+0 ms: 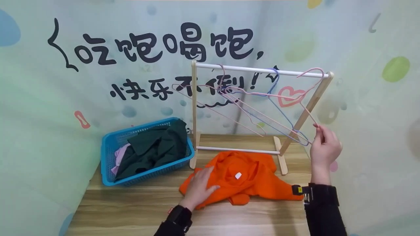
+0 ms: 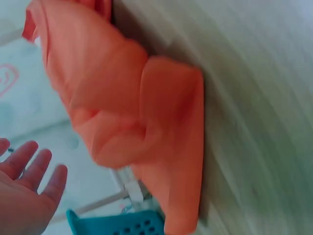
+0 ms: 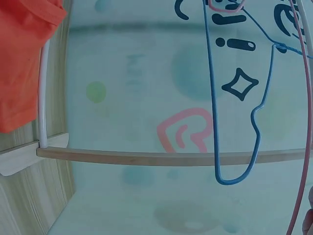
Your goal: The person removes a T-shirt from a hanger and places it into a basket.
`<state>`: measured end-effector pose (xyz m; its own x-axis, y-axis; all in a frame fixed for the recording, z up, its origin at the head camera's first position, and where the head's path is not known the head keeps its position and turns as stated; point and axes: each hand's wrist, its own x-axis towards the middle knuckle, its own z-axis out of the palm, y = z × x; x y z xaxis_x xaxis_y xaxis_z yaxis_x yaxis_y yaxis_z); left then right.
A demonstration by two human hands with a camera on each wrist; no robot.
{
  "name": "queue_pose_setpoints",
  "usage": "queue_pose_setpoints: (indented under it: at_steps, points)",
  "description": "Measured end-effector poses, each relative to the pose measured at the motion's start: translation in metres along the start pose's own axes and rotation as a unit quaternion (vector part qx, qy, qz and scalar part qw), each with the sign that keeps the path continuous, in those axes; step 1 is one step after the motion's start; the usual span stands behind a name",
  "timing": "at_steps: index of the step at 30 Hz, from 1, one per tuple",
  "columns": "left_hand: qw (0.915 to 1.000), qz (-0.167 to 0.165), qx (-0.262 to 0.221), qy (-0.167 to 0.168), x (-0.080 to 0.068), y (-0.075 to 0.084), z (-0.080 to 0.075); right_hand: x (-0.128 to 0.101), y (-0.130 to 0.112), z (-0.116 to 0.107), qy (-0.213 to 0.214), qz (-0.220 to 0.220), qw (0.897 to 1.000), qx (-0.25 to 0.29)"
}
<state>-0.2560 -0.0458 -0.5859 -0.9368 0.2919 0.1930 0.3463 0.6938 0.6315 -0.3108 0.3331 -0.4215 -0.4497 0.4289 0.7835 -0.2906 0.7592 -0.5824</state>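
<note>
My right hand is raised beside the rack's right post and pinches the lower end of a pink wire hanger that hangs from the white top rod. The same pink hanger runs down the right edge of the right wrist view. A blue hanger hangs next to it, and its loop shows in the right wrist view. My left hand lies flat, fingers straight, on the left part of an orange garment spread on the table. In the left wrist view the hand is open beside the orange garment.
A small wooden rack stands at the back of the wooden table, with another pink hanger on it. A blue basket at the left holds a dark green garment and a pale lilac cloth. A painted wall stands close behind.
</note>
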Motion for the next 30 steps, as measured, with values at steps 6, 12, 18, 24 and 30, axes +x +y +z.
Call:
queue_pose_setpoints:
  at_steps: [6, 12, 18, 24, 30]
  points:
    - [0.9992, -0.005, 0.039, -0.011, 0.004, 0.003, 0.014, 0.007, 0.0, 0.012, -0.016, 0.0, 0.999, -0.045]
    - [0.9972, -0.014, 0.071, -0.022, 0.009, 0.006, 0.026, 0.011, -0.013, 0.032, -0.04, -0.007, 0.997, -0.066]
    - [0.9923, -0.023, 0.114, -0.041, 0.014, 0.009, 0.04, 0.014, -0.03, 0.05, -0.078, 0.0, 0.993, -0.09]
    - [0.9871, -0.037, 0.143, -0.063, 0.016, 0.008, 0.054, 0.011, -0.041, 0.063, -0.114, 0.009, 0.988, -0.107]
    - [0.9822, -0.043, 0.167, -0.074, 0.02, 0.008, 0.062, 0.007, -0.046, 0.07, -0.13, 0.005, 0.985, -0.113]
